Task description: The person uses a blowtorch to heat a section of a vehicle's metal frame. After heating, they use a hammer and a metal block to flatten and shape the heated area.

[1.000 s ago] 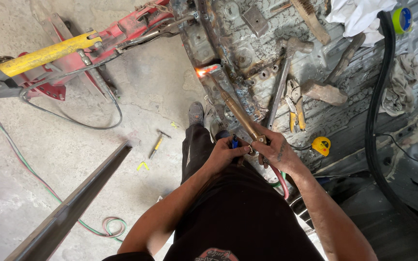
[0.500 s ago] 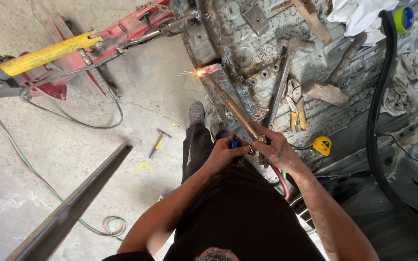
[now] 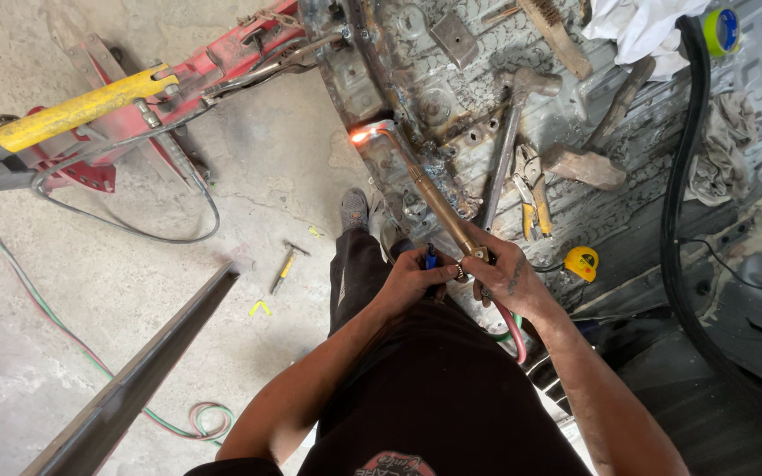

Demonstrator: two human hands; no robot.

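Observation:
I hold a long brass cutting torch (image 3: 434,198) that points away from me. Its bent tip ends in a small orange flame (image 3: 360,135) against the edge of a rusty metal panel (image 3: 416,97). My right hand (image 3: 509,282) grips the torch handle where the red and green hoses (image 3: 513,330) leave it. My left hand (image 3: 412,278) rests on the torch's near end, fingers on a small blue part (image 3: 430,258). My dark-trousered leg and grey shoe (image 3: 354,210) stand on the concrete below.
Hammers (image 3: 509,141), yellow-handled pliers (image 3: 531,198), a wire brush (image 3: 557,31) and a yellow tape measure (image 3: 581,263) lie on the panel. A red jack with a yellow handle (image 3: 81,107) stands at left. A steel bar (image 3: 134,388), a small screwdriver (image 3: 282,269) and hoses (image 3: 63,344) lie on the floor.
The flame at the torch tip stays on the same spot of the panel edge, with small sparks earlier. Both hands keep their hold; nothing else moved.

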